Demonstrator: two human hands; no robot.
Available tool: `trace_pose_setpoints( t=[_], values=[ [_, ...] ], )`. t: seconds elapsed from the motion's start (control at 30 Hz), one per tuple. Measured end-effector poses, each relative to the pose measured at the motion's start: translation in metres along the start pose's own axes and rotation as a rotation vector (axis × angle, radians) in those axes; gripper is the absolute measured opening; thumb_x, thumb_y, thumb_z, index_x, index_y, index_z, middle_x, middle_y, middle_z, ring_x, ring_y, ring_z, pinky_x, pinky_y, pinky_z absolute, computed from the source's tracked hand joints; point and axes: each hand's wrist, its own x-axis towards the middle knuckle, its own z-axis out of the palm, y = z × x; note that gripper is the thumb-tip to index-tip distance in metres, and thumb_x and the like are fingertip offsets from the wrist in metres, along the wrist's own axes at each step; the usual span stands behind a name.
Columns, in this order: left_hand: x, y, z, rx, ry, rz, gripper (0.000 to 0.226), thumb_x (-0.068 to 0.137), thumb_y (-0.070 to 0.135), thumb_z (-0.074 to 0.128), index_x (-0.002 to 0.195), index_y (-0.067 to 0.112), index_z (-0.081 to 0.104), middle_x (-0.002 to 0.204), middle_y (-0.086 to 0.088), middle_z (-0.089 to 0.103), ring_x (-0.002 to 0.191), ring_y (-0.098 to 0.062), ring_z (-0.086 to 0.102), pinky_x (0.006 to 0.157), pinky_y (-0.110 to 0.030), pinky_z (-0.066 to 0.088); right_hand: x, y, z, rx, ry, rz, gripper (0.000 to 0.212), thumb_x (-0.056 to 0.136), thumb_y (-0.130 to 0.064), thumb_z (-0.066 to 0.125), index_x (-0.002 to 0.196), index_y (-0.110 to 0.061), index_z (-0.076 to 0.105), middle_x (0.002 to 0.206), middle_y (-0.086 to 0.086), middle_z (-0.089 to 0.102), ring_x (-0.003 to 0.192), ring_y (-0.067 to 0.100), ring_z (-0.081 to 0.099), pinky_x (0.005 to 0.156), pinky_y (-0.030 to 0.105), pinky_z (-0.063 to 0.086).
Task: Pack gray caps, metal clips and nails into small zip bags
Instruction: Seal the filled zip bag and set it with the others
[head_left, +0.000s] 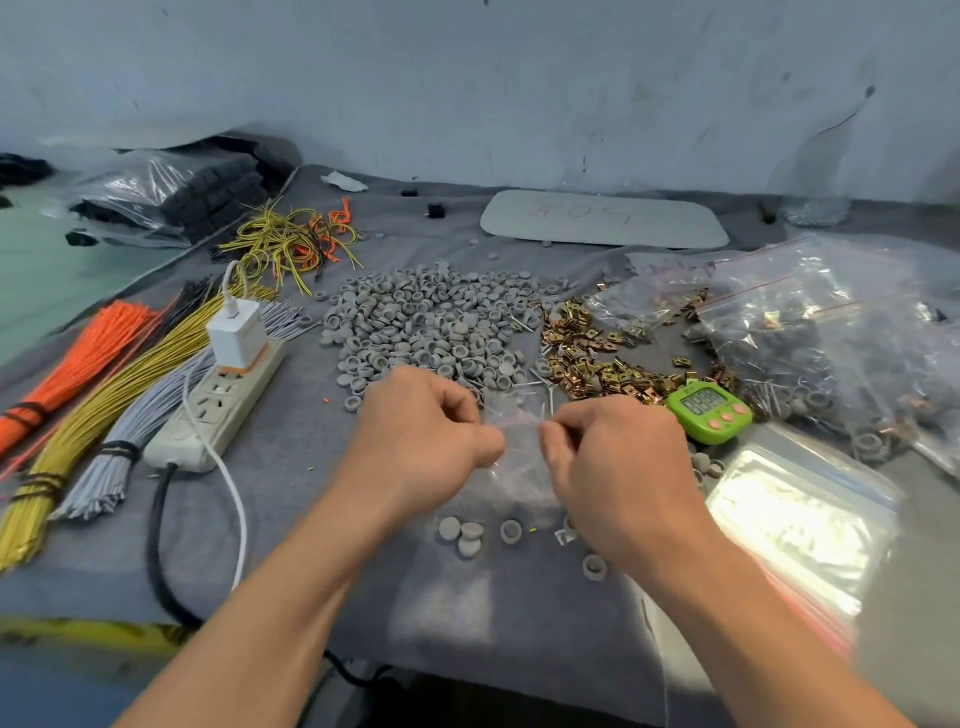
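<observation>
A small clear zip bag (521, 467) hangs between my two hands above the grey cloth. My left hand (423, 441) pinches its top left edge and my right hand (621, 467) pinches its top right edge. Beyond them lies a big pile of gray caps (426, 325). To its right sits a heap of brass-coloured metal clips (597, 358). A few nails (545, 387) lie between the piles, just past the bag. Several loose gray caps (470, 535) rest on the cloth under my hands.
A white power strip (218, 405) with a charger lies left, beside bundles of orange, yellow and grey wires (104, 395). A green timer (709, 410) stands right of my hands. Filled zip bags (831, 332) pile up at right, with a stack of empty bags (795, 525) nearer.
</observation>
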Motion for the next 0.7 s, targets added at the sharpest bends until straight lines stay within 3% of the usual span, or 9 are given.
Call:
trace_pose_setpoints(
  t=[0.1,0.17,0.27,0.37,0.43,0.53,0.57,0.63,0.7],
  values=[
    [-0.010,0.000,-0.002,0.377,0.349,0.055,0.014,0.062,0.029,0.071,0.062,0.025,0.059,0.046,0.010,0.053,0.048,-0.006,0.049,0.050,-0.021,0.029,-0.003,-0.004,0.003,-0.062,0.018,0.008,0.044,0.092,-0.034,0.064,0.052,-0.024,0.049,0.044,-0.009,0.050,0.041,0.005,0.049,0.045,0.016,0.032],
    [-0.016,0.004,0.003,0.474,0.433,0.124,0.013,0.067,0.034,0.069,0.069,0.030,0.057,0.054,0.011,0.058,0.057,-0.016,0.057,0.055,-0.025,0.033,-0.007,-0.010,0.006,-0.149,0.057,0.015,0.033,0.085,-0.041,0.065,0.057,-0.026,0.056,0.046,-0.009,0.053,0.047,0.009,0.050,0.055,0.025,0.036],
    [-0.018,0.005,0.008,0.386,0.385,0.152,0.005,0.078,0.034,0.069,0.079,0.033,0.064,0.065,0.010,0.066,0.069,-0.021,0.064,0.064,-0.033,0.048,-0.009,-0.010,0.008,-0.171,0.199,0.020,0.025,0.078,-0.044,0.074,0.065,-0.025,0.063,0.051,-0.009,0.057,0.053,0.015,0.054,0.059,0.027,0.036],
    [-0.023,0.004,0.012,0.291,0.362,0.217,0.002,0.085,0.031,0.070,0.087,0.032,0.070,0.068,0.007,0.070,0.069,-0.022,0.067,0.066,-0.037,0.056,-0.010,-0.012,0.012,0.101,0.253,-0.100,0.011,0.079,-0.029,0.083,0.076,-0.030,0.072,0.047,-0.021,0.044,0.047,-0.004,0.046,0.056,0.018,0.035],
    [-0.028,0.006,0.015,0.255,0.363,0.291,0.005,0.088,0.032,0.066,0.090,0.032,0.071,0.070,0.007,0.071,0.068,-0.021,0.067,0.064,-0.037,0.056,-0.010,-0.014,0.018,0.196,0.168,-0.152,0.011,0.087,-0.023,0.074,0.088,-0.033,0.078,0.046,-0.024,0.044,0.048,-0.003,0.046,0.055,0.016,0.034],
    [-0.029,0.008,0.020,0.226,0.314,0.386,0.015,0.084,0.030,0.059,0.091,0.032,0.073,0.070,0.008,0.070,0.064,-0.017,0.065,0.059,-0.035,0.055,-0.007,-0.009,0.025,0.215,-0.027,-0.049,0.024,0.090,-0.017,0.061,0.079,-0.035,0.073,0.058,-0.020,0.062,0.057,0.004,0.055,0.057,0.027,0.042],
    [-0.029,0.008,0.021,0.241,0.313,0.421,0.016,0.082,0.028,0.060,0.090,0.031,0.073,0.070,0.008,0.070,0.063,-0.017,0.065,0.057,-0.034,0.055,-0.005,-0.008,0.026,0.306,-0.096,0.018,0.031,0.091,-0.012,0.062,0.073,-0.034,0.074,0.063,-0.013,0.069,0.058,0.006,0.058,0.060,0.031,0.047],
    [-0.028,0.009,0.021,0.280,0.333,0.476,0.017,0.079,0.025,0.064,0.091,0.032,0.075,0.070,0.008,0.071,0.062,-0.016,0.066,0.055,-0.030,0.054,-0.003,-0.011,0.025,0.748,-0.199,0.189,0.040,0.096,-0.004,0.061,0.069,-0.028,0.078,0.067,0.000,0.073,0.059,0.020,0.058,0.061,0.034,0.047],
    [-0.026,0.011,0.020,0.375,0.343,0.509,0.023,0.076,0.025,0.067,0.095,0.035,0.075,0.071,0.009,0.072,0.062,-0.014,0.065,0.052,-0.026,0.048,0.001,-0.011,0.024,1.227,-0.270,0.342,0.041,0.097,0.002,0.058,0.067,-0.017,0.079,0.063,0.003,0.068,0.054,0.015,0.056,0.053,0.025,0.047]
  ],
)
